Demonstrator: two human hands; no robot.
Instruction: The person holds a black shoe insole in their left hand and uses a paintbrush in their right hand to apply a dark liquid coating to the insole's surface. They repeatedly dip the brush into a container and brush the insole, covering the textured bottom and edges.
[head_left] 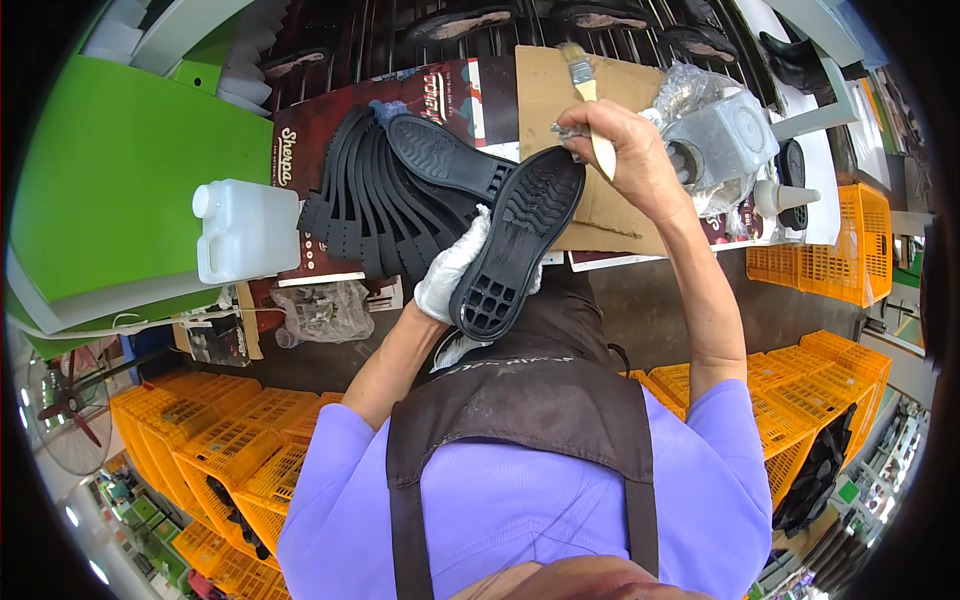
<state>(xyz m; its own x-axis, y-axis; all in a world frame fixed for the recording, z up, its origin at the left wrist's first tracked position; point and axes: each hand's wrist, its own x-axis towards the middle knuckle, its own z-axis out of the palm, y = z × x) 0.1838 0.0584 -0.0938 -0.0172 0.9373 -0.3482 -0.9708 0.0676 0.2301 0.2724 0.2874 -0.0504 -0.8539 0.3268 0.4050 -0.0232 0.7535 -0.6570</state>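
- Landmark: the brown cardboard sheet (595, 215), lying flat in front of the person.
- The held sole (522, 230), black, is raised on the near-left side of the cardboard; in this view its toe end overlaps the sheet and its gridded heel end comes back toward the person.
- Its long axis slants from the heel, near and left, to the toe, far and right, with the grooved face up.
- The left grip (452, 280), in a white glove, is closed around the heel half; glove shows along both edges, so it seems to bear the sole from beneath.
- The right grip (632, 150), bare, is above the cardboard, with fingers pinched around the handle of 1 brush (582, 78); the bristles point away from the person, toward the cardboard's far edge, and away from the sole.
- From the right grip, the sole lies left and nearer the person. The right grip is nearer the toe, the left nearer the heel; whether the right fingertips touch the toe, I cannot tell.
- Left of the cardboard lie 1 loose sole (445, 155) and a fan of black pieces (350, 200), with a white jug (245, 232) farther left.
- Right of the cardboard is a clear bottle (735, 140).
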